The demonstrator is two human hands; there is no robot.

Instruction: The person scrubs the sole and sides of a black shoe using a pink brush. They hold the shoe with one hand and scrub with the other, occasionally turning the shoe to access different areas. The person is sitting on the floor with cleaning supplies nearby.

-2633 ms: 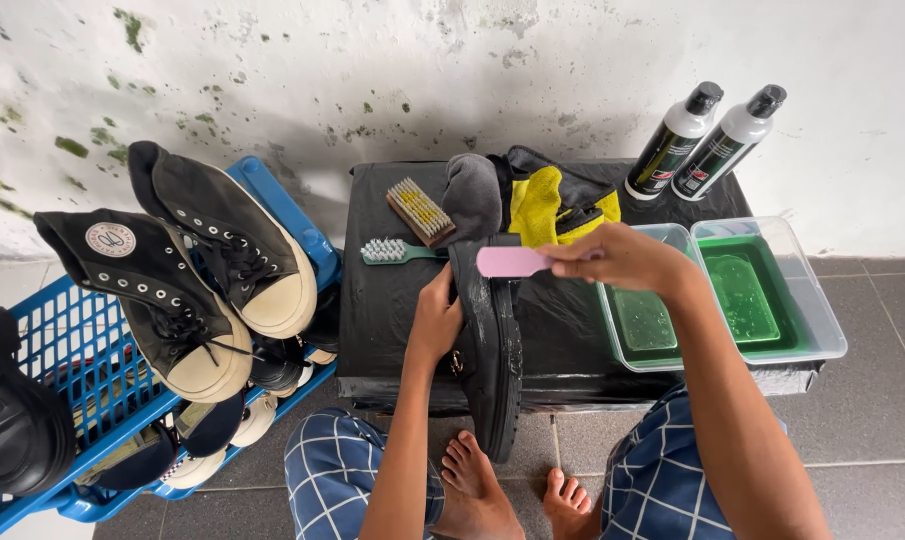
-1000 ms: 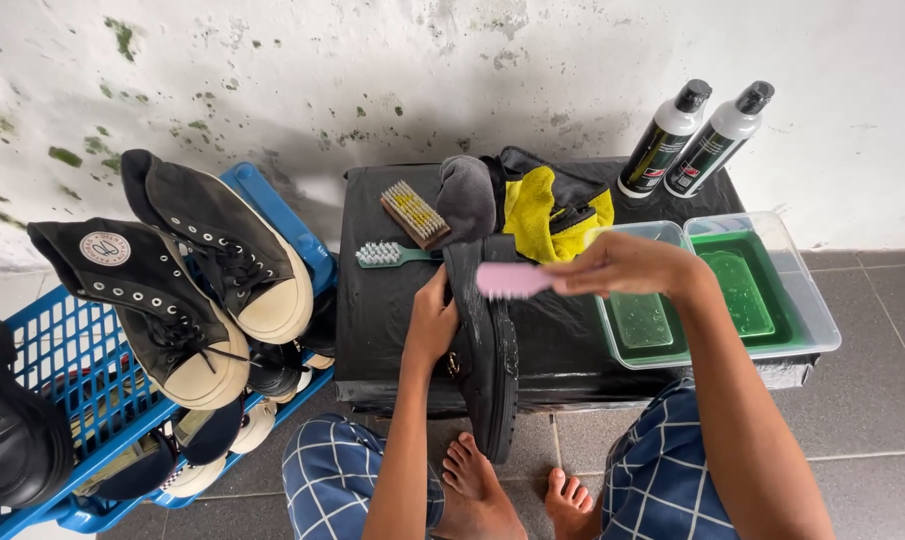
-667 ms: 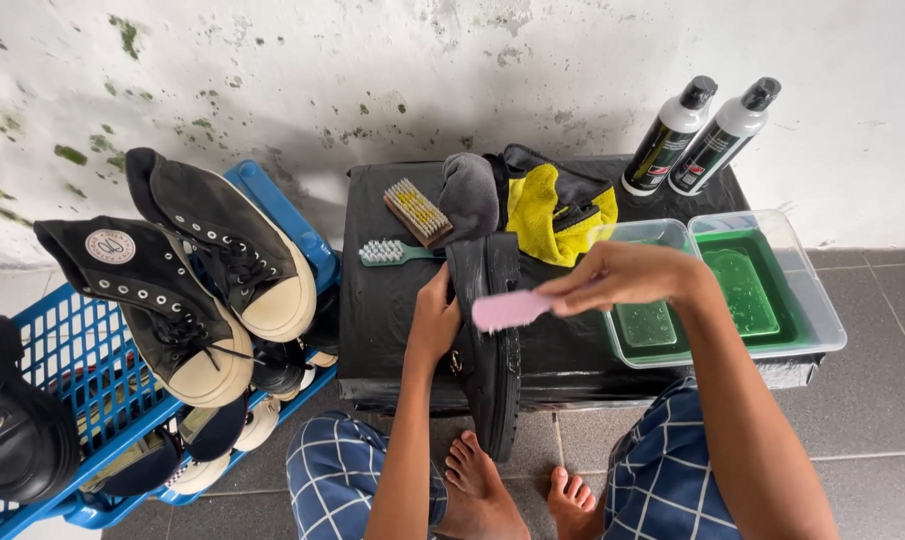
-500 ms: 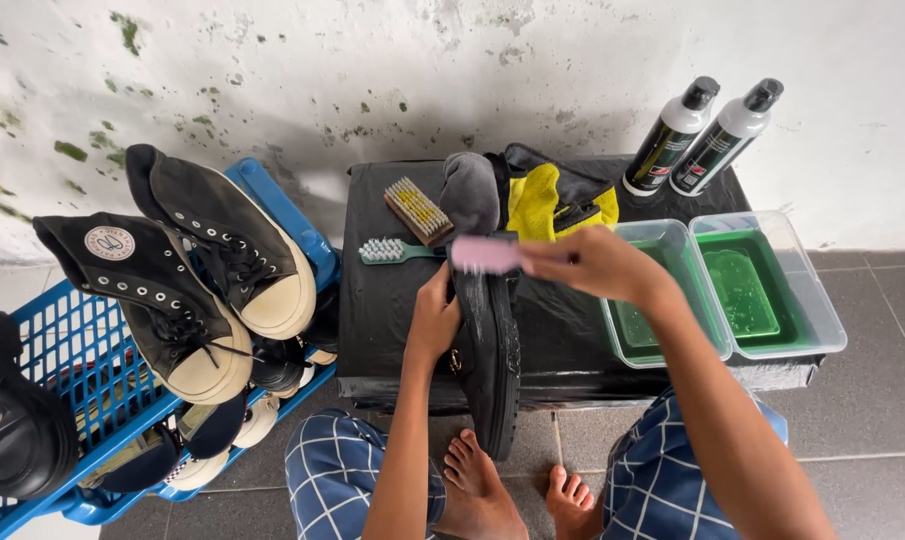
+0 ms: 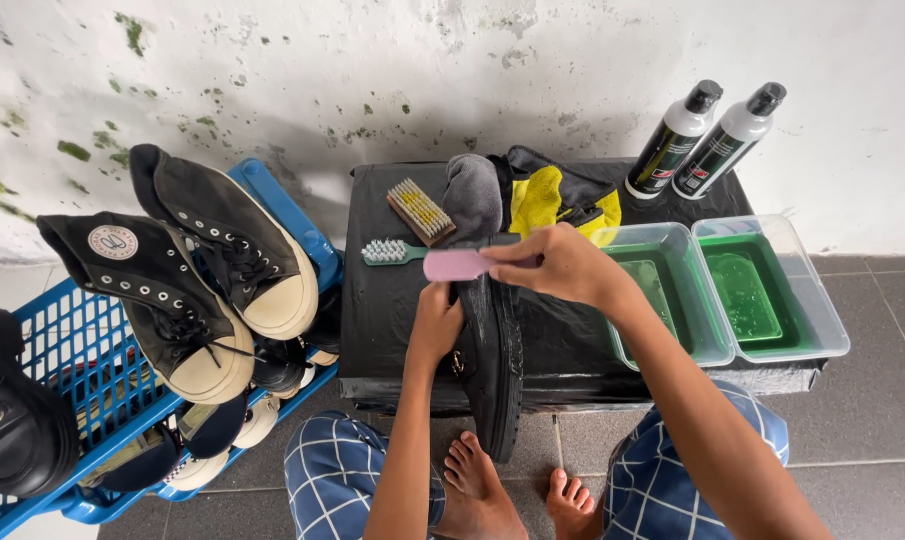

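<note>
A black shoe [image 5: 494, 370] lies sole-up along the front of the black-covered table [image 5: 382, 300], its toe hanging over the edge. My left hand [image 5: 436, 325] grips its side. My right hand [image 5: 562, 265] holds a pink brush [image 5: 456, 264] across the heel end of the sole. A small teal-handled brush [image 5: 384, 251] and a wooden brush [image 5: 420, 211] lie just behind, next to a grey cloth [image 5: 472, 196] and a yellow cloth [image 5: 538, 200].
Two clear tubs of green liquid [image 5: 672, 290] [image 5: 762, 290] sit at the table's right, with two black-and-white bottles [image 5: 674, 140] [image 5: 730, 142] behind. A blue basket [image 5: 62, 350] at left holds several black high-top sneakers [image 5: 222, 240]. My bare feet [image 5: 482, 490] rest on grey tiles.
My right hand has stroked the pink brush back and forth along the shoe sole, down toward me, then up again to the heel end. The left hand has kept its grip.
</note>
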